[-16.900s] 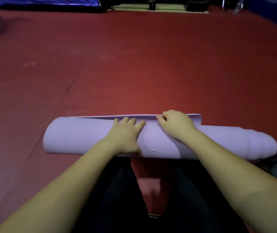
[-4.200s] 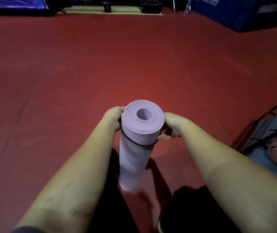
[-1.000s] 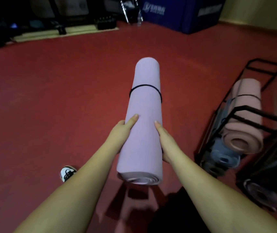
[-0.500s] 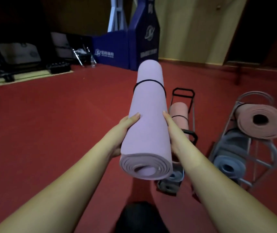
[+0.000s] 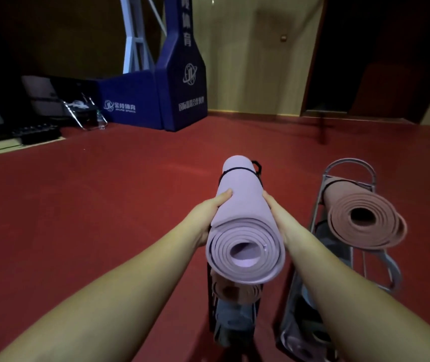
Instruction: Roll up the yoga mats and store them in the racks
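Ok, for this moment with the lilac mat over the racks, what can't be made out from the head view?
- Black rack: mostly hidden behind the lilac mat; whether its top slot is free cannot be told.
- Mats low in that rack: dim and blurred, number unclear.
- Grey rack, bottom tier: cut by the right forearm and the frame edge.
- Left hand and right hand: fingers under the mat unseen.
- Blue padding: small lettering illegible.

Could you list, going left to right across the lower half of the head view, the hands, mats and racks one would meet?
Left hand → lilac mat, held between both hands over the black rack → right hand → grey rack with the pink mat on its top tier.
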A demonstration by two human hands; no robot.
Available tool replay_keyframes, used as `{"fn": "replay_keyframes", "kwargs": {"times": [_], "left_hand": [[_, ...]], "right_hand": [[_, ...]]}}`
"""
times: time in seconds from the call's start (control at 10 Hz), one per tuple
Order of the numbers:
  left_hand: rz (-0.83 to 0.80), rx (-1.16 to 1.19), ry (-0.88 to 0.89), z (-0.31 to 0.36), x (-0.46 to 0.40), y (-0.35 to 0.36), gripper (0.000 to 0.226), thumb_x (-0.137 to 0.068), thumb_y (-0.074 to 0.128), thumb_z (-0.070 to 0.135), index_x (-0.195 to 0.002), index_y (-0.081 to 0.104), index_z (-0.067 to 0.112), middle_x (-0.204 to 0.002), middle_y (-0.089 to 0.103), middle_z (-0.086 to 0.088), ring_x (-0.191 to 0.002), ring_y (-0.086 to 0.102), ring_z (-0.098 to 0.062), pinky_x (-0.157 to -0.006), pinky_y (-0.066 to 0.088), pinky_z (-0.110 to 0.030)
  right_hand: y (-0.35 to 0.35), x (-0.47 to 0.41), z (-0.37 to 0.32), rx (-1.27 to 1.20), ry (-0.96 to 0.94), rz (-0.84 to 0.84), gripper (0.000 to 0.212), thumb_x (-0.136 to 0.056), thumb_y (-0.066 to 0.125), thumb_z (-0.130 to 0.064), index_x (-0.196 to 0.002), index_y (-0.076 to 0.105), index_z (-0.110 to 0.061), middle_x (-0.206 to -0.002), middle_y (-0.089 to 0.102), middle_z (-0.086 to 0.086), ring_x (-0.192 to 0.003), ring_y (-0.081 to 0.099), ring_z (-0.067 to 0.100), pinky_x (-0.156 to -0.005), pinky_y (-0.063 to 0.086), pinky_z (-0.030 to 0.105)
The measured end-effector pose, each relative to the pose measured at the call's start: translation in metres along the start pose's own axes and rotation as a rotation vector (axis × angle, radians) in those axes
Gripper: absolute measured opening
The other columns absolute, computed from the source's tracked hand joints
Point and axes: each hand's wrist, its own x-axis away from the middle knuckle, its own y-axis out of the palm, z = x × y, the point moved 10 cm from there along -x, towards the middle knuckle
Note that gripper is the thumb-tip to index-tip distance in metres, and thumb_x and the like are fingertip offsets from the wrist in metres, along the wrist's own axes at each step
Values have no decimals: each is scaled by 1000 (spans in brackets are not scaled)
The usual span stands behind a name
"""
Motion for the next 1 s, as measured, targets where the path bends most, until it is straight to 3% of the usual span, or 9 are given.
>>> {"fn": "replay_keyframes", "kwargs": {"times": [0.2,0.3,0.4,0.5,0.6,0.7,0.8,0.9,1.0], "left_hand": [[21,-3,-28,2,-69,-8,53,-91,70,39,-127,60,1,-116,69,-23,-101,69,-38,-90,54,-49],[138,-169,80,20,-92,-30,45,-90,69,40,-122,65,8,-112,72,-16,-99,70,-33,-91,55,-47],[240,-442,158,28,-98,-48,33,-92,63,44,-111,68,17,-108,71,-4,-77,62,-21,-71,51,-32],[181,-562,96,6,-92,-46,41,-92,61,49,-124,64,24,-120,68,3,-91,64,-16,-74,50,-28],[191,-646,124,-2,-80,-44,50,-95,57,49,-138,55,25,-134,60,5,-115,60,-17,-95,50,-33],[217,-574,99,-8,-57,-45,41,-98,54,46,-132,59,24,-122,65,2,-100,62,-16,-79,50,-27],[224,-556,62,-14,-26,-48,35,-99,54,44,-119,65,16,-102,65,0,-75,54,-18,-72,50,-27],[244,-612,50,-15,13,-58,32,-100,52,45,-111,65,18,-114,67,1,-77,58,-19,-73,50,-28],[253,-698,68,-11,49,-69,33,-100,53,43,-111,63,14,-118,67,-5,-75,58,-19,-74,49,-31]], "right_hand": [[-23,-61,-13,12,33,41,53,-98,51,-51,-127,57,-8,-89,74,16,-72,72,28,-60,55,34],[-34,-87,-15,4,35,88,60,-95,52,-57,-130,57,-8,-104,73,18,-87,71,31,-69,55,38],[-47,-105,-9,105,33,128,58,-94,55,-55,-130,59,-10,-111,72,16,-100,69,31,-80,55,41],[-63,-110,0,213,23,163,59,-89,63,-53,-128,60,-9,-113,72,14,-106,68,31,-97,50,46],[-78,-110,6,220,-2,158,70,-76,73,-60,-128,63,-14,-116,72,10,-107,68,30,-103,47,50],[-77,-83,7,268,-31,180,56,-85,65,-55,-127,64,-18,-113,73,6,-105,68,27,-102,48,49],[-66,-40,5,316,-68,185,42,-96,56,-43,-127,63,-15,-103,73,4,-90,69,20,-86,55,39],[-55,2,-3,346,-131,232,33,-100,51,-35,-123,61,-13,-111,69,12,-98,66,26,-85,52,42],[-38,49,-26,484,-270,322,19,-99,50,-37,-109,59,-23,-121,64,9,-116,58,25,-102,43,47]]}}
